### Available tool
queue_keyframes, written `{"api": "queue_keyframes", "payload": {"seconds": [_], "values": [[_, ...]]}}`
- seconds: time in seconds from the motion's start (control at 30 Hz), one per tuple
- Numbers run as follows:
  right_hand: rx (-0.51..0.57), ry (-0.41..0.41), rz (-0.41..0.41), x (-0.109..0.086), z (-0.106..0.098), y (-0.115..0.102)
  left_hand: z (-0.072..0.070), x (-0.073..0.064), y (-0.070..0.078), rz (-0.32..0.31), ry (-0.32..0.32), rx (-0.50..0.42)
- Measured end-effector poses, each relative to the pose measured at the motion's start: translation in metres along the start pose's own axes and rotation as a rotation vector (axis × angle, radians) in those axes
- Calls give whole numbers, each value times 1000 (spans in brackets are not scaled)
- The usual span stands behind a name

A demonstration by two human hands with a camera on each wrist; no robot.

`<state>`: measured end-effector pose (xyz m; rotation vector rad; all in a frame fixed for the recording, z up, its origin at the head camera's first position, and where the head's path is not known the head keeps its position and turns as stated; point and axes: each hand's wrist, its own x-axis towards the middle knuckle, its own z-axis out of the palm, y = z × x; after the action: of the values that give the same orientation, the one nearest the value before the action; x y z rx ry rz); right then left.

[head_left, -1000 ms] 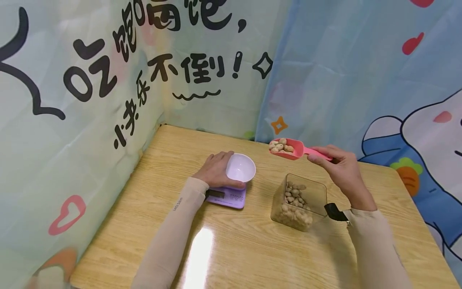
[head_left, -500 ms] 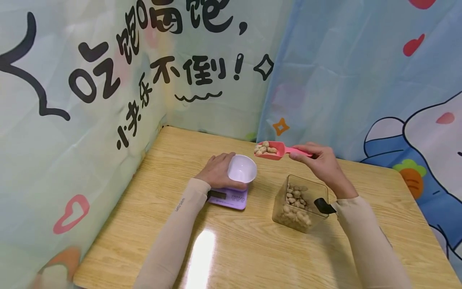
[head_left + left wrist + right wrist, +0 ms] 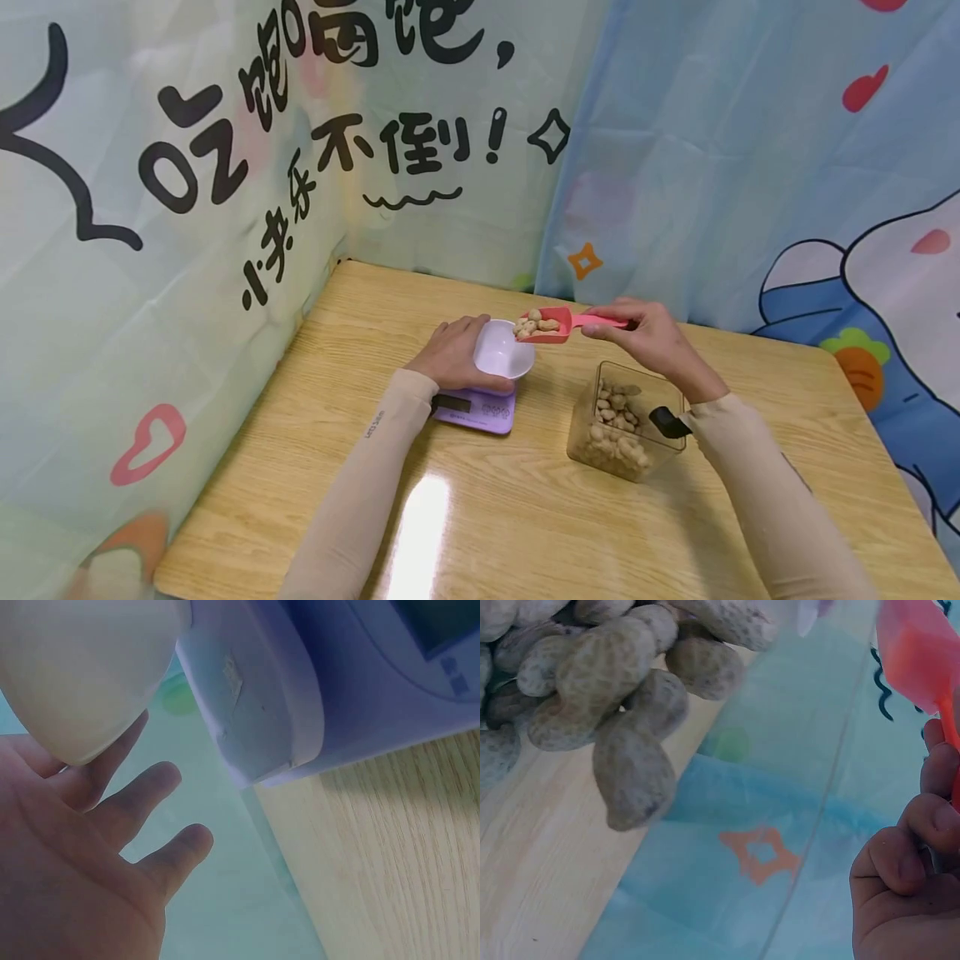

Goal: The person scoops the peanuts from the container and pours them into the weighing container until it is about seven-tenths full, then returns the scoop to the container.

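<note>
My right hand (image 3: pixel 647 340) grips the handle of a pink scoop (image 3: pixel 556 317) loaded with unshelled peanuts (image 3: pixel 530 327). The scoop's front overlaps the right rim of a small white bowl (image 3: pixel 501 354) in the head view, and the bowl's visible inside holds no peanuts. Around the bowl's left side, my left hand (image 3: pixel 447 357) holds it with the thumb in front and fingers behind. The bowl sits over a purple kitchen scale (image 3: pixel 491 414). In the left wrist view, several fingers (image 3: pixel 142 799) spread out below the bowl (image 3: pixel 90 667). The right wrist view shows curled fingers at the scoop (image 3: pixel 922 656).
A clear brownish square container (image 3: pixel 579 433) with more peanuts (image 3: pixel 615 406) stands right of the scale, below my right forearm. All this is on a wooden table (image 3: pixel 510 517). A printed cloth backdrop (image 3: pixel 675 150) rises behind the table and along its left side.
My right hand has carried the loaded scoop left and slightly down, from above the container's far side to the bowl's rim. My left hand and the bowl stay in place.
</note>
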<state>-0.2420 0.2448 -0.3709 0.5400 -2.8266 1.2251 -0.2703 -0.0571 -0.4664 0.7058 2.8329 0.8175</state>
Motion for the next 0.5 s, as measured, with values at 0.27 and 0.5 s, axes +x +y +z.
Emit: {"api": "queue_keyframes", "payload": {"seconds": [0.27,0.5], "values": [[-12,-62,1,7,8,23,0,1,1,-2,-6,14],[-75,-119,-11,7,10,21,-1,0,1,-14,-13,9]]}}
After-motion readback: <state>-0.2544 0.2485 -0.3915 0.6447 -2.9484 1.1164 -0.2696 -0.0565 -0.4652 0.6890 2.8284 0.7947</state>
